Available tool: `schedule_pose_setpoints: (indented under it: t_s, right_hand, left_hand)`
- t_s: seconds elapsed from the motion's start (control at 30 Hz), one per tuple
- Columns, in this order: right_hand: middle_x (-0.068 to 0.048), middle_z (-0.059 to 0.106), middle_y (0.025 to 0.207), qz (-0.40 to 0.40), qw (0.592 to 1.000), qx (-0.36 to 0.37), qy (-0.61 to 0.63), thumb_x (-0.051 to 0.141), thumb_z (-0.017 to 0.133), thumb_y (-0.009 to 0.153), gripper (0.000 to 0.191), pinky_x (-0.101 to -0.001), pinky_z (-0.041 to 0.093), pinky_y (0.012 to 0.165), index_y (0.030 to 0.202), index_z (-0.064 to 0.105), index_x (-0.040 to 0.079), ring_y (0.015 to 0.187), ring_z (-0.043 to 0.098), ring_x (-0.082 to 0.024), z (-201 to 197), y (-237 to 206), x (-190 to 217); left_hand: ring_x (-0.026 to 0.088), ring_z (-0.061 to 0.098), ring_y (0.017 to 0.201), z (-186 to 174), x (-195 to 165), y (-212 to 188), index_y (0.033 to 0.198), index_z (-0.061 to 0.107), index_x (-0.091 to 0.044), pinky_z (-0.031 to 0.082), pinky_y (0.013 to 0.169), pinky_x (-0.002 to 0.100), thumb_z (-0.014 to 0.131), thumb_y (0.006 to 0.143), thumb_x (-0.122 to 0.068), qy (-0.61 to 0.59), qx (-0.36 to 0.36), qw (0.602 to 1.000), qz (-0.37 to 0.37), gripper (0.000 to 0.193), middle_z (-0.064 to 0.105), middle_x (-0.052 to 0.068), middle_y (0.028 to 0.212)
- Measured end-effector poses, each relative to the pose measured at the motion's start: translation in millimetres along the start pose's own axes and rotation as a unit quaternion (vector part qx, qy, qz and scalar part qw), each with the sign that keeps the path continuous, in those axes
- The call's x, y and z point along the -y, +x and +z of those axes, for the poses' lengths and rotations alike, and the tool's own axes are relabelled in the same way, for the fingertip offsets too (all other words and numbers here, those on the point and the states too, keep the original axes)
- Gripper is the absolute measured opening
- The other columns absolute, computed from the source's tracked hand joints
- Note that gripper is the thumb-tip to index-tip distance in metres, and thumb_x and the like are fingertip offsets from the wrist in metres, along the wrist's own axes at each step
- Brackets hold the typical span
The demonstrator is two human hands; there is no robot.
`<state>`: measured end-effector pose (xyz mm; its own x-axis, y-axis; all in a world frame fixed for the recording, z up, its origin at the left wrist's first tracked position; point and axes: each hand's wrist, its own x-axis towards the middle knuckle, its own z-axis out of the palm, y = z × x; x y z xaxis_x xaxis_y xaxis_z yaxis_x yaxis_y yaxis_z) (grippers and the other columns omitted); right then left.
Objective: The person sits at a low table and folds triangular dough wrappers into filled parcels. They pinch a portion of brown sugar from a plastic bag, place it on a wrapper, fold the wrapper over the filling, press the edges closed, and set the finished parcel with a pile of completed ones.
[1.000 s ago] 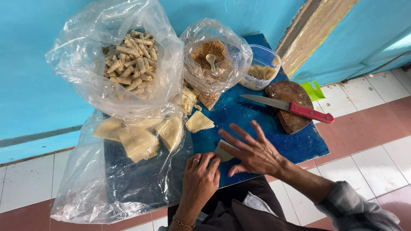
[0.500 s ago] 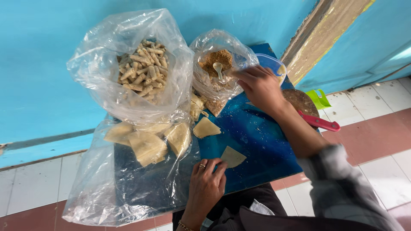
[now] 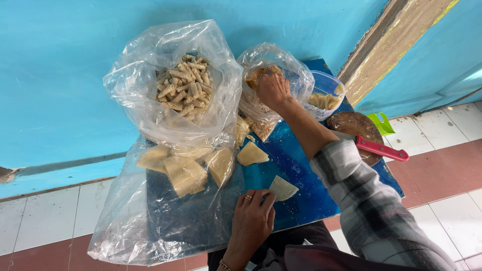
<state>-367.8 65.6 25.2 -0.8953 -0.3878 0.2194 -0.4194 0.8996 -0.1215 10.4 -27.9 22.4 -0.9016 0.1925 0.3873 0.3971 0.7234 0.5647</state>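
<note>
My left hand [image 3: 252, 216] rests flat on the blue board [image 3: 306, 195], fingertips on a pale triangular wrapper sheet [image 3: 283, 188]. My right hand [image 3: 273, 89] reaches into a clear plastic bag of brown filling [image 3: 266, 88]; the fingers are curled inside the bag and what they hold is hidden. Another triangular sheet [image 3: 251, 154] lies on the board between my two hands. A larger clear bag [image 3: 183, 90] at the back left holds several rolled pale sticks.
A stack of wrapper sheets [image 3: 186, 170] lies on a flat plastic bag [image 3: 150, 221] at left. A clear tub [image 3: 325, 98] stands behind the board. A red-handled knife [image 3: 381, 149] rests on a round wooden board [image 3: 354, 130]. A green scoop [image 3: 381, 123] is beside it. Blue wall behind, tiled floor around.
My right hand went from above the board up to the filling bag and has now pushed into it. My left hand stays on the wrapper sheet.
</note>
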Motion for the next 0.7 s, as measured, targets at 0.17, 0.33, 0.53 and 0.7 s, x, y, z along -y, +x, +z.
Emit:
schedule_pose_setpoints:
  t_s: [0.17,0.33,0.53,0.7]
  right_hand:
    - [-0.013,0.077,0.079,-0.004,0.971,-0.135,0.195,0.015,0.069,0.092,0.019,-0.0376,0.057,0.062,0.104,0.084,0.011,0.063,0.07,-0.024,-15.1,-18.4,0.7]
    - [-0.008,0.078,0.077,0.091,0.908,-0.154,0.38,0.01,0.058,0.098,0.023,-0.0287,0.06,0.055,0.108,0.078,0.003,0.058,0.074,-0.013,-44.7,-65.3,-7.7]
    - [-0.006,0.077,0.079,0.166,0.849,-0.176,0.469,0.009,0.059,0.098,0.022,-0.0264,0.058,0.048,0.109,0.076,-0.001,0.056,0.072,-0.01,-59.5,-100.4,-5.8]
    - [-0.009,0.076,0.079,0.19,0.789,-0.176,0.557,0.008,0.059,0.099,0.022,-0.0267,0.055,0.045,0.109,0.076,-0.003,0.052,0.068,-0.01,-66.0,-107.5,-7.8]
  left_hand:
    - [0.029,0.063,0.102,-0.7,-2.4,0.1,0.111,0.071,-0.002,0.05,0.09,0.046,0.069,0.089,-0.007,0.004,-0.013,1.0,0.007,0.022,0.066,0.01,0.109]
    - [0.029,0.064,0.1,-3.7,-6.7,1.9,0.107,0.072,-0.003,0.05,0.09,0.046,0.068,0.088,-0.005,0.014,-0.004,1.0,-0.004,0.02,0.067,0.009,0.107]
    - [0.028,0.065,0.1,-2.0,-11.2,3.8,0.108,0.073,-0.003,0.051,0.09,0.044,0.069,0.088,-0.006,0.03,-0.014,0.999,0.005,0.021,0.069,0.008,0.108]
    - [0.027,0.066,0.099,-0.4,-12.5,3.3,0.107,0.074,-0.003,0.052,0.088,0.043,0.069,0.087,-0.005,0.038,-0.016,0.999,0.005,0.021,0.069,0.007,0.106]
